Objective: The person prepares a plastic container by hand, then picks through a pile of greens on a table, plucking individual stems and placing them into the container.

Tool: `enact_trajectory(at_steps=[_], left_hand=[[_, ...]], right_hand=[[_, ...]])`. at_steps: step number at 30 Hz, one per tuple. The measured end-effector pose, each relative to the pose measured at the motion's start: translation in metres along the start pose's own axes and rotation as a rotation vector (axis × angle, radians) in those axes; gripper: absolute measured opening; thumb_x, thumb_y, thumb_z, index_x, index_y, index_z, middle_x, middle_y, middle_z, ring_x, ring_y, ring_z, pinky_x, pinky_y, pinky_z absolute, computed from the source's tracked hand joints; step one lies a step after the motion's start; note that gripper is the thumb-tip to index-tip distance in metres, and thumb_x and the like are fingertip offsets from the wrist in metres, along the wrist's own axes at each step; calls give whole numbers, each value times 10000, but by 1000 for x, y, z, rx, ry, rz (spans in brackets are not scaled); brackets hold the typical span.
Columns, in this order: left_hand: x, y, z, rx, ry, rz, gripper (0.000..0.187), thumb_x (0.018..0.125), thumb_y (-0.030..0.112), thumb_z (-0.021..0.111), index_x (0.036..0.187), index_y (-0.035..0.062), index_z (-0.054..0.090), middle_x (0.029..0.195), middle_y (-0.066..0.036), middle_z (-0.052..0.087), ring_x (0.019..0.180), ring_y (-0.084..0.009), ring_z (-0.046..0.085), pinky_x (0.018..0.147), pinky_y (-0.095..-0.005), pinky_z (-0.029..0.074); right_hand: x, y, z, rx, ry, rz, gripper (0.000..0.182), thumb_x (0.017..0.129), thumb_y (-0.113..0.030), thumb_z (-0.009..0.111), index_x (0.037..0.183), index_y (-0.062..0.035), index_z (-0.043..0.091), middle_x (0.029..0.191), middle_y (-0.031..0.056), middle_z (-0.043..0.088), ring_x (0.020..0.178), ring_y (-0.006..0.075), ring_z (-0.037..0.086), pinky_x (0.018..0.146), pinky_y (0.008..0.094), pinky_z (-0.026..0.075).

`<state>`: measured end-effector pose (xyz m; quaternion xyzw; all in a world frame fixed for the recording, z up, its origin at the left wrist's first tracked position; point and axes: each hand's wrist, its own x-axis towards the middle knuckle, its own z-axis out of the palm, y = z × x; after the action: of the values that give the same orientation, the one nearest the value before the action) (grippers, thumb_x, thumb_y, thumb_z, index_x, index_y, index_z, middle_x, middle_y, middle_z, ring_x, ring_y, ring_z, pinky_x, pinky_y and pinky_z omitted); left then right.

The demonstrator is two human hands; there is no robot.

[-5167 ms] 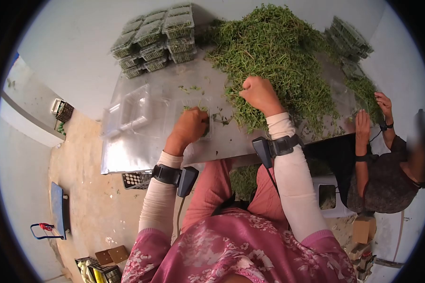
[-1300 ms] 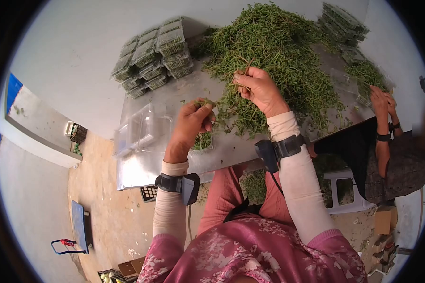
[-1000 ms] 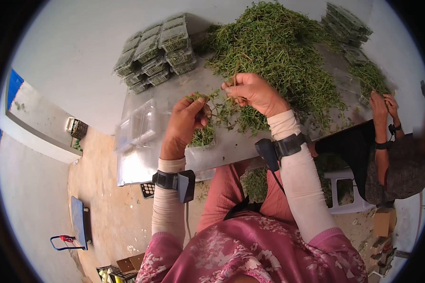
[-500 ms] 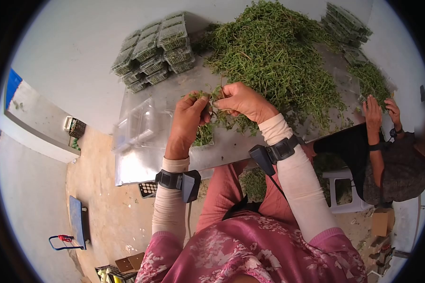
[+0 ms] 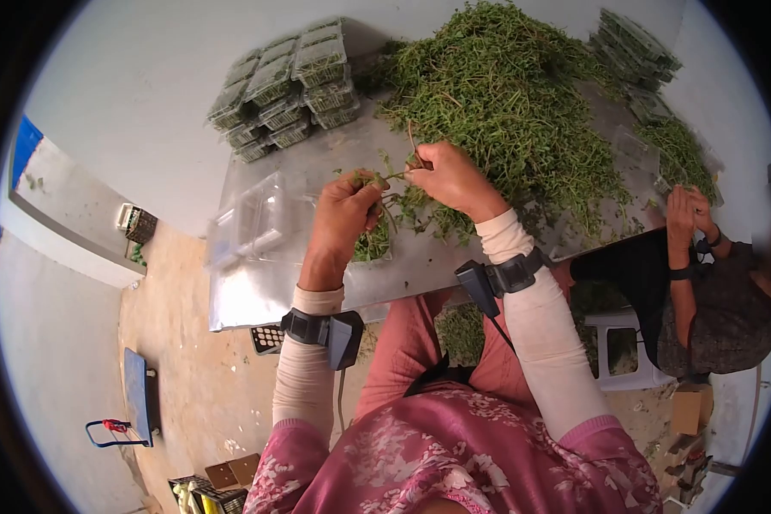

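My left hand (image 5: 348,208) is closed on green sprigs (image 5: 364,176) above the metal table. To its right, my right hand (image 5: 451,178) pinches a thin stem (image 5: 412,137) that sticks up past the fingertips. A green strand runs between the two hands. Below and partly behind my left hand lies a clear box with greens in it (image 5: 373,243). Empty clear boxes (image 5: 261,214) lie to the left on the table. The large heap of green stems (image 5: 497,103) rises beyond my right hand.
Filled clear boxes (image 5: 319,64) are stacked at the back left, others (image 5: 632,47) at the back right. A co-worker (image 5: 720,308) sits at the right, hands by a smaller green pile (image 5: 678,154). A white stool (image 5: 621,347) and a blue trolley (image 5: 137,390) stand on the floor.
My right hand has moved slightly right, away from my left hand, and a stem now sticks up from its fingers. The co-worker's hands have come together and lower.
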<state>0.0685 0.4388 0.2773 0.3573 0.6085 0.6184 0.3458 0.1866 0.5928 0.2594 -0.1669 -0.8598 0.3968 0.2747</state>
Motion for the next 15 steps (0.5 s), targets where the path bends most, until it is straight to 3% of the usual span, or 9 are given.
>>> enact_trajectory(at_steps=[4,7,10,12,13,15], left_hand=[[2,-2,8,6,17,-53,102,892,84,559,856,0,605,593,-2,495,455,-74,416,420,-225,292],[4,-3,11,15,14,-58,102,890,85,562,854,1,606,594,-3,499,449,-74,412,414,-227,286],[5,-4,11,39,11,-42,110,893,90,559,855,-2,604,597,-9,505,443,-77,409,411,-226,282],[2,1,5,29,12,-52,116,896,94,553,860,-6,601,597,-15,510,439,-81,410,412,-224,280],[0,3,2,6,20,-60,129,911,107,544,881,-5,600,604,-15,512,444,-84,413,415,-221,282],[-4,9,-6,-44,42,-69,155,941,132,526,921,-4,599,617,-14,518,455,-90,418,421,-217,285]], right_hand=[[-2,2,5,-177,176,-90,179,782,-105,673,804,37,566,731,220,599,658,338,614,605,391,462],[-2,4,5,-168,246,-144,193,782,-98,672,762,34,533,737,234,591,721,431,588,626,438,463],[0,13,10,-316,420,-233,195,779,-82,666,742,30,512,714,226,576,697,434,579,625,461,455],[4,21,-3,-334,496,-72,189,785,-75,649,727,26,500,715,228,571,685,455,556,623,477,450],[6,24,-9,-346,547,-60,201,799,-101,657,733,22,512,664,184,549,596,356,568,576,443,439],[4,15,-23,-158,428,50,201,823,-118,654,734,12,530,633,115,527,557,244,537,542,396,423]])
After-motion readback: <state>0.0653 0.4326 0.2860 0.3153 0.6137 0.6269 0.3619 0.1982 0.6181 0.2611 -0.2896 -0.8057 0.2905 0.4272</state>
